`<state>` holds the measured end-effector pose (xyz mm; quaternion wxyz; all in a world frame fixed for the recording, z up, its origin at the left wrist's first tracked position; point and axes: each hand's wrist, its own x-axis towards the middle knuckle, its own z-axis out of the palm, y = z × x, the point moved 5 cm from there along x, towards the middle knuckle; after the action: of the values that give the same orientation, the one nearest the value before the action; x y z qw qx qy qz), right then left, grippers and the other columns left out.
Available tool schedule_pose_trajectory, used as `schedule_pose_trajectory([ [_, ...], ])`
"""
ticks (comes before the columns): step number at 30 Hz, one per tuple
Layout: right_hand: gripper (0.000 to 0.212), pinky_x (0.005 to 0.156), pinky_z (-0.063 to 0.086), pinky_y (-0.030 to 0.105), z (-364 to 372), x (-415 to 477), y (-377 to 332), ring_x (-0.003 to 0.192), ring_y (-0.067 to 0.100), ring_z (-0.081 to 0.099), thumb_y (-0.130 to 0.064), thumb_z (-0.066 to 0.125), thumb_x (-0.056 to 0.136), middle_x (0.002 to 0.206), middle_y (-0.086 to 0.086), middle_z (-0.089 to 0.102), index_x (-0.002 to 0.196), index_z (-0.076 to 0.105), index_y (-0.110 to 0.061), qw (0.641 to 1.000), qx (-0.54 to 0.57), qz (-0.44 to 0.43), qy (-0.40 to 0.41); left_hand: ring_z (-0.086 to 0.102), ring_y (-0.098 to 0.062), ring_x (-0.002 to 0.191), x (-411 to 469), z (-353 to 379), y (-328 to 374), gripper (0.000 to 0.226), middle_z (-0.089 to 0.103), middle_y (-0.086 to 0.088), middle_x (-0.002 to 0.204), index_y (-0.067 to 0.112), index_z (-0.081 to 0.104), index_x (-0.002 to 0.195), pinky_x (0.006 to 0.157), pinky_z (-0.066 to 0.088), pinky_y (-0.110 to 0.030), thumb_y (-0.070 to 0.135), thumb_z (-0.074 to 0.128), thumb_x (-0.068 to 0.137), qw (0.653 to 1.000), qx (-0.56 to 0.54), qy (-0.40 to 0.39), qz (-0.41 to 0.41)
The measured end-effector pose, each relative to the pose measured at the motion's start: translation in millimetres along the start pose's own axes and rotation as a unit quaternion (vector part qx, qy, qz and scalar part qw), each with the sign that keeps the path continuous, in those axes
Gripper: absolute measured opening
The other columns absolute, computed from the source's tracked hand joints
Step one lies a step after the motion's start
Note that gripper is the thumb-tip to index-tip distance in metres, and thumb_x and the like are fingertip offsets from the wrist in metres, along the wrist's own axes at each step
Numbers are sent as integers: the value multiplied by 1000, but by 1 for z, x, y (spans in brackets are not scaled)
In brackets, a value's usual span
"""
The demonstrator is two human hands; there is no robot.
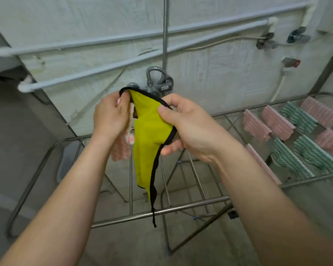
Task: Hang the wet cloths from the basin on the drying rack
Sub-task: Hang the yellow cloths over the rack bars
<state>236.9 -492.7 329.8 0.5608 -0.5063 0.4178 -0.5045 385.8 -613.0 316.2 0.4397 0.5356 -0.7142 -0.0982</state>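
One wide-angle view from the person's head looks forward and down, close over the left hand (110, 114) and right hand (190, 127) mid-frame, across the drying rack (161, 210) toward the wall (85, 20) behind.

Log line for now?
left hand: holds yellow black-edged cloth and pink striped cloth | right hand: pinches its edge | steel drying rack: striped cloths hung at right

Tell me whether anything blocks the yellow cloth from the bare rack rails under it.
Nothing visible does. The yellow cloth hangs above bare rails of the drying rack; the pink checked cloth in the left hand sits beside it, not below.
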Motion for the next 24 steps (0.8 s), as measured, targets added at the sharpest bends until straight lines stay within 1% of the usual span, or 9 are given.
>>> schedule_pose_trajectory([
  [2,7,38,51,24,5,7,15,58,14,59,-17,42,101,78,2,55,99,48,-14,1000,-1,24,-8,54,-26,66,4,7,-20,39,52,1,59,20,46,60,58,37,-35,35,38,95,1000,-11,-22,-18],
  [4,7,39,53,25,7,10,35,56,12,60,-17,41,102,74,1,55,102,47,-13,999,-16,51,-4,63,-28,74,1,22,-41,37,62,-5,68,17,61,77,66,49,-41,41,38,92,997,-45,-42,-43],
  [6,7,41,53,26,7,16,59,56,12,60,-18,40,102,76,3,55,101,46,-15,996,-34,80,8,64,-26,79,-4,42,-60,36,67,-7,76,16,66,89,72,50,-42,41,40,94,995,-45,-63,-58],
  [10,10,51,57,32,2,24,105,75,31,61,-26,40,101,102,27,52,98,46,-19,988,-79,130,31,63,-31,61,-16,79,-90,36,61,-7,61,19,62,83,60,52,-51,48,43,91,988,-75,-93,-99],
  [11,11,54,58,35,1,27,116,81,35,62,-28,39,101,108,28,52,99,46,-19,986,-90,137,42,62,-32,60,-17,87,-96,37,61,-8,59,19,60,78,58,52,-52,49,43,90,986,-82,-98,-112],
  [15,12,71,58,54,2,45,141,89,37,62,-26,37,101,101,19,57,94,46,-21,977,-153,117,88,60,-32,57,-15,111,-114,44,58,-9,57,15,53,71,55,50,-50,54,43,89,978,-97,-117,-146],
  [17,11,74,56,57,7,51,150,80,27,58,-23,37,101,86,7,53,93,45,-22,973,-175,116,97,59,-29,60,-11,119,-120,43,58,-6,59,15,55,73,57,48,-47,52,42,90,974,-107,-125,-156],
  [19,7,78,52,61,11,59,162,75,23,51,-23,37,100,77,1,47,97,43,-21,966,-209,114,97,55,-22,64,-8,125,-123,36,59,-2,65,15,57,73,60,43,-39,42,43,93,973,-99,-139,-152],
  [24,10,75,52,62,24,73,183,94,44,59,-24,35,101,98,20,58,103,44,-24,970,-163,159,90,50,-12,64,-5,130,-145,31,58,1,67,15,56,73,59,36,-31,33,43,95,970,-115,-149,-157],
])
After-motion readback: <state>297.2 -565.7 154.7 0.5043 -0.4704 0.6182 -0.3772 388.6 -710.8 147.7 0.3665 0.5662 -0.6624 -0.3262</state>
